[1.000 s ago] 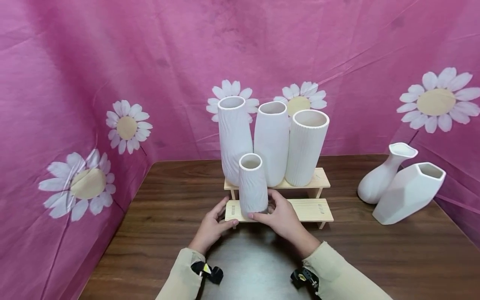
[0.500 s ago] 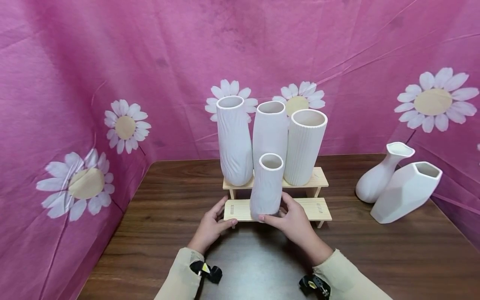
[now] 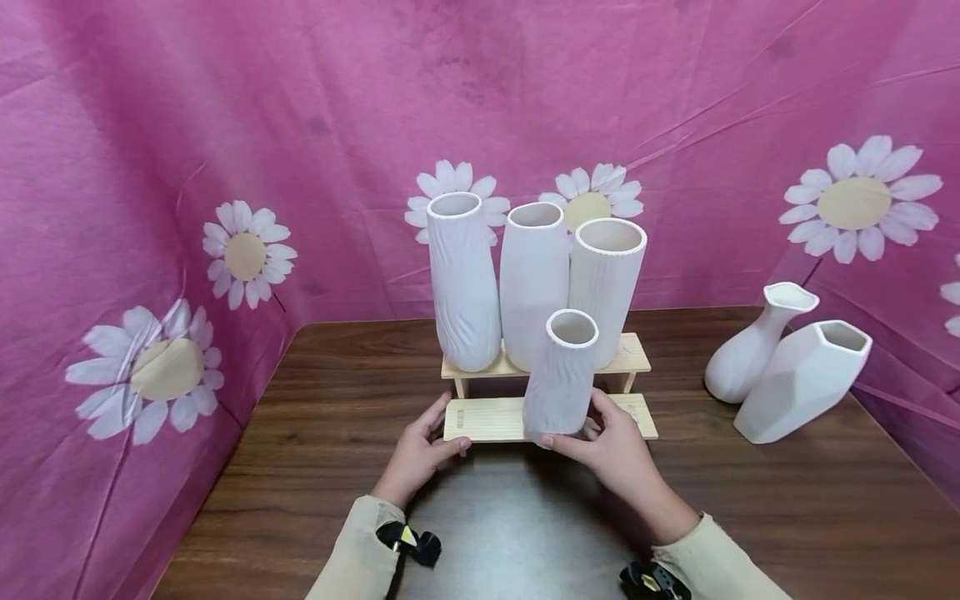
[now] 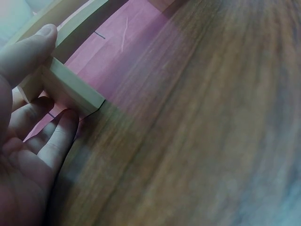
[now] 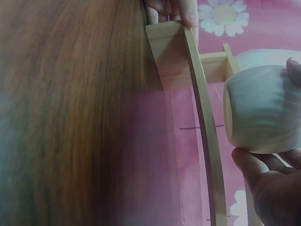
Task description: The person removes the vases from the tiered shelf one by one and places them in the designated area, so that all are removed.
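Note:
My right hand (image 3: 622, 442) grips the lower part of a small white vase (image 3: 566, 375) with a wavy textured surface. It is upright over the right half of the lower step of a two-step wooden stand (image 3: 487, 419). In the right wrist view, a gap shows between the base of the small vase (image 5: 265, 110) and the step's board (image 5: 204, 117). My left hand (image 3: 420, 454) holds the left end of that step. In the left wrist view, the thumb lies along the board and the fingers curl by the leg (image 4: 70, 89).
On the upper step stand a tall wavy vase (image 3: 465, 283), a smooth vase (image 3: 534, 283) and a ribbed vase (image 3: 609, 283). A bottle-necked vase (image 3: 750, 354) and a slanted faceted vase (image 3: 802, 383) stand at the right of the wooden table (image 3: 315, 467). A pink cloth (image 3: 360, 100) hangs behind.
The small vase has moved rightward along the lower step in my right hand. My left hand has stayed at the stand's left end. The head view has shifted slightly.

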